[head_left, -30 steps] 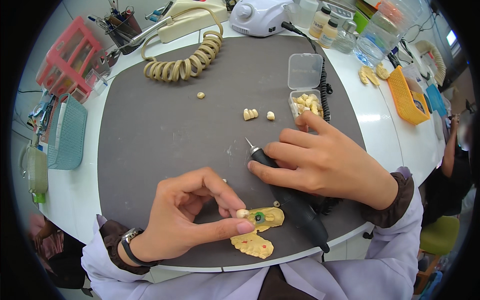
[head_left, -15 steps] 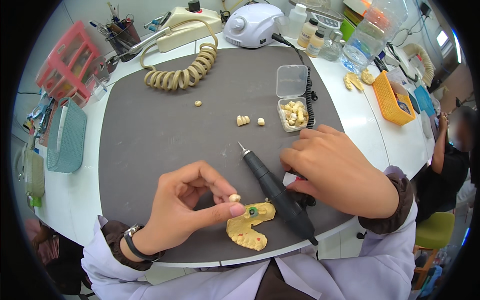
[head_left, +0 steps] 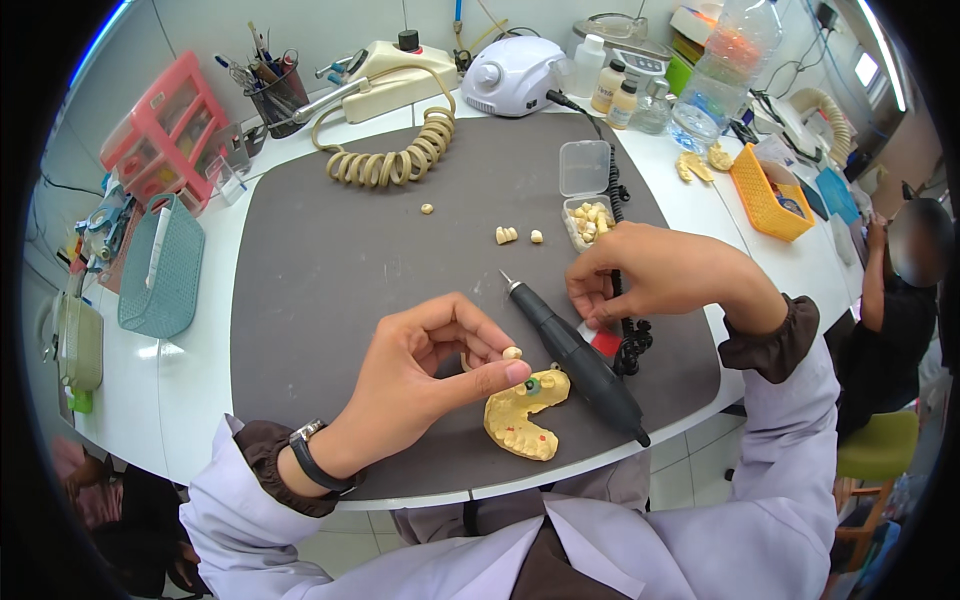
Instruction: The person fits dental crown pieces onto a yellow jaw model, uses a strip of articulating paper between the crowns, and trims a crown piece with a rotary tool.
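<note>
My left hand [head_left: 415,375] is closed, pinching a small cream artificial tooth [head_left: 512,353] between thumb and fingertips. Just below those fingertips lies a yellow, horseshoe-shaped dental cast [head_left: 522,436], with red marks and a green ring around one spot on its arch. My right hand [head_left: 655,275] has its fingers curled with the thumb drawn in. Its fingertips are at the edge of a red and white flat piece [head_left: 604,343]; whether they grip it or something small is hidden. Between the hands a black handpiece [head_left: 575,360] rests on the mat, its thin metal tip pointing away from me.
An open clear box of artificial teeth [head_left: 588,222] stands beyond my right hand, beside a coiled black cord [head_left: 633,345]. Loose teeth [head_left: 506,235] lie on the grey mat [head_left: 330,280]. At the back are a white control unit [head_left: 515,75], bottles [head_left: 608,85] and a beige coiled hose [head_left: 395,160].
The view has shifted, so the bench sits differently in the picture. My right fingers have lifted a little off the red and white piece, showing more red. The left hand keeps its pinch on the tooth.
</note>
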`<act>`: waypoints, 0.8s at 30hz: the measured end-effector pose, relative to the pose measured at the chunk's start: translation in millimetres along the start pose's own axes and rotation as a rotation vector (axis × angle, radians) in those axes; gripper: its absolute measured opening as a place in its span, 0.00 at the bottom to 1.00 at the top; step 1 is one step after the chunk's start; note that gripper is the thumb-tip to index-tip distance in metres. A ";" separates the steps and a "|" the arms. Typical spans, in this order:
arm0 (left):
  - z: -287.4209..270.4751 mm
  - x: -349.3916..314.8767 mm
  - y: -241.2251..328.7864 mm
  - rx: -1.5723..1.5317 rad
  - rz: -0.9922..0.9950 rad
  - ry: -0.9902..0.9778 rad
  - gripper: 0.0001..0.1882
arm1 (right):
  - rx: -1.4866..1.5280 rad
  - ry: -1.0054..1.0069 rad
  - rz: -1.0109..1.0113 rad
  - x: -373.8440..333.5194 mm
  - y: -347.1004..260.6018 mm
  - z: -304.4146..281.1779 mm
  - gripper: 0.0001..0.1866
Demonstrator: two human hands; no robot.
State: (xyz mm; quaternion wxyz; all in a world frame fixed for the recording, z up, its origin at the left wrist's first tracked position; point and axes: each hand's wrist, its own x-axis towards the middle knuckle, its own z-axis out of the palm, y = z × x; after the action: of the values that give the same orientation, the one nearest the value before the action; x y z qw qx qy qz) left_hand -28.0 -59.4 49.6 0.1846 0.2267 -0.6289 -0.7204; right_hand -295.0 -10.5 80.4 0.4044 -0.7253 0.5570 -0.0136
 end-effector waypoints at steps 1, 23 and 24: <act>1.1 -1.1 1.4 -0.006 -0.010 -0.016 0.10 | 0.023 0.102 -0.051 -2.3 0.1 1.8 0.05; 32.1 -35.8 31.9 0.858 0.512 0.081 0.13 | -0.050 1.621 0.142 -73.7 5.3 115.6 0.10; 36.9 -43.2 31.0 0.853 0.510 0.134 0.13 | -0.016 1.615 0.004 -65.5 -9.4 122.3 0.10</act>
State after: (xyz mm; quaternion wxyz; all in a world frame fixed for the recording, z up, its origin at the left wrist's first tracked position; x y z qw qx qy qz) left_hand -13.3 -9.7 88.4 0.2857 0.1666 -0.8897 -0.3146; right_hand -254.8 113.5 32.0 -0.1280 -0.4934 0.6788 -0.5286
